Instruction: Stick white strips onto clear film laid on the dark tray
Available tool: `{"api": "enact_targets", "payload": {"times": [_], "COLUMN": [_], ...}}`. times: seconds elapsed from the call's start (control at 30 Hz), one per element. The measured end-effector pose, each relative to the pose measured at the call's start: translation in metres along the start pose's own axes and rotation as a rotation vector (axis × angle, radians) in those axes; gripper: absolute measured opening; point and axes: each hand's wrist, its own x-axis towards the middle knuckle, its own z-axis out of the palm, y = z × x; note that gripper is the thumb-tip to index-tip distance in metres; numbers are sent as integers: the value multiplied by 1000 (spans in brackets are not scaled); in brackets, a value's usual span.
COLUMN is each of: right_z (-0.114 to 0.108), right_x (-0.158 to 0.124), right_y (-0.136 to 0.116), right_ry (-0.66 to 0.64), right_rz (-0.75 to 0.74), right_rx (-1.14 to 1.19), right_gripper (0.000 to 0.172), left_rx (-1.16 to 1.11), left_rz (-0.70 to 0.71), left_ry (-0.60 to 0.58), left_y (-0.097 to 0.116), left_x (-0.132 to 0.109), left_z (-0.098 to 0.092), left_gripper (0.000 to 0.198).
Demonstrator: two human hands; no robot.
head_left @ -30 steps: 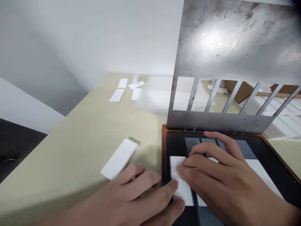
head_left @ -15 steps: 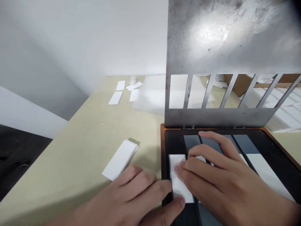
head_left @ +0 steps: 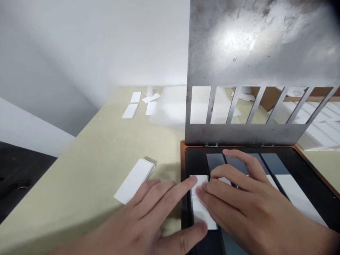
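A white card lies in the leftmost slot of a black tray. My left hand is open, its index fingertip at the card's upper left corner and its thumb on the lower part. My right hand presses fingertips on the card's middle; its thumb and index sit close together, and whether anything is between them is hidden. More white cards lie in slots to the right, partly under my right hand. A stack of white cards rests on the table beside my left hand.
A metal plate with slots stands upright, hinged at the tray's back edge. Small white cards and a translucent sheet lie farther back on the table. White stacks and a cardboard box are behind the plate.
My left index finger has stretched out and moved up to the card's upper left corner. My right hand stays nearly in place on the card.
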Motion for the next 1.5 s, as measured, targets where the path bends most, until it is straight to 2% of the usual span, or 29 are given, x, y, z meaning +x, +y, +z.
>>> {"api": "enact_targets", "payload": {"times": [0.17,0.33,0.47,0.6,0.67,0.77,0.87,0.97,1.07,1.17,1.23,1.3,1.4,1.5], "right_z": [3,0,-35,-81,-88,-73,-50,-38,-34,-30,-28,-28,-28,-29], "right_x": [-1,1,8,8,1,-15,-27,-33,-36,-39,-40,-40,-40,-40], "right_y": [0,-2,0,3,6,11,14,13,12,13,14,14,14,13], "right_ry": [-21,-48,-39,-66,-113,-121,-104,-126,-132,-134,-129,-125,-130,-125], "right_rz": [1,39,62,166,223,245,246,190,134,111,110,118,125,127], "right_rx": [0,141,339,281,252,218,198,149,56,18,14,15,24,39], "right_gripper": [17,19,24,15,13,13,14,20,22,20,19,18,16,16], "left_rx": [1,69,85,22,-40,-118,-80,-6,10,-67,-100,-77,-29,-6], "left_rz": [-15,64,103,154,160,131,79,76,167,263,231,141,48,58], "left_ry": [58,34,33,51,60,63,83,115,168,257,334,376,336,261], "left_y": [1,-3,-4,0,4,9,15,20,21,16,10,5,-1,-1], "left_x": [2,10,18,21,23,33,48,58,55,46,42,41,41,40], "left_z": [1,-7,-16,-21,-21,-21,-20,-17,-14,-12,-10,-6,-1,-4], "left_gripper": [48,49,45,39,33,21,23,24,17,17,18,21,29,29]}}
